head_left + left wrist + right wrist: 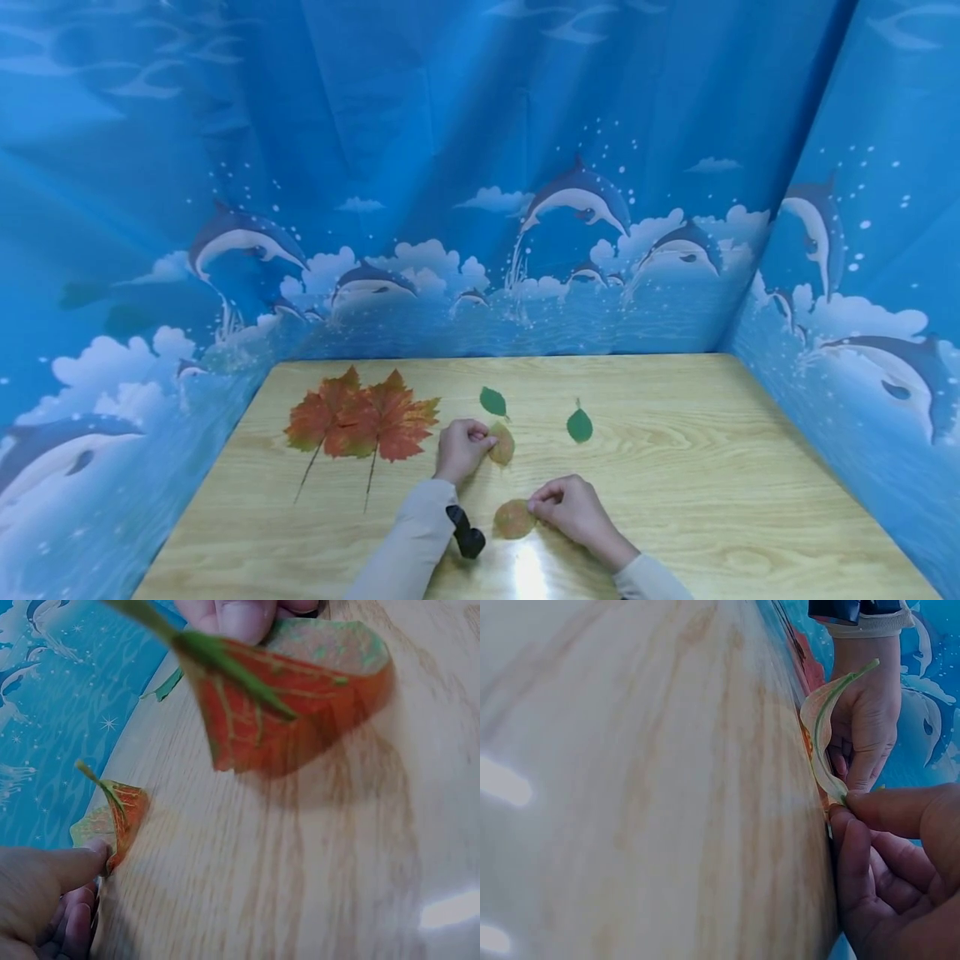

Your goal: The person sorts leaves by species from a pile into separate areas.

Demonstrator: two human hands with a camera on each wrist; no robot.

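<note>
My left hand [461, 450] pinches the edge of a yellow-brown artificial leaf [502, 444] between thumb and finger. In the left wrist view this leaf [120, 817] shows a red-orange underside and a green stem. My right hand [573, 510] pinches one end of a second leaf, an orange-brown one [513, 519], nearer the front. Close to the left wrist camera, that second leaf [277, 712] appears large, with a thick green midrib. Seen edge-on in the right wrist view, the leaf [825, 731] curves up from the right thumb and finger.
Two red-orange maple leaves [363, 415] with long dark stems overlap at the table's back left. One green leaf [492, 401] lies just behind the left hand, another green leaf [580, 426] farther right. Blue dolphin-print curtains [480, 167] surround the wooden table [750, 483].
</note>
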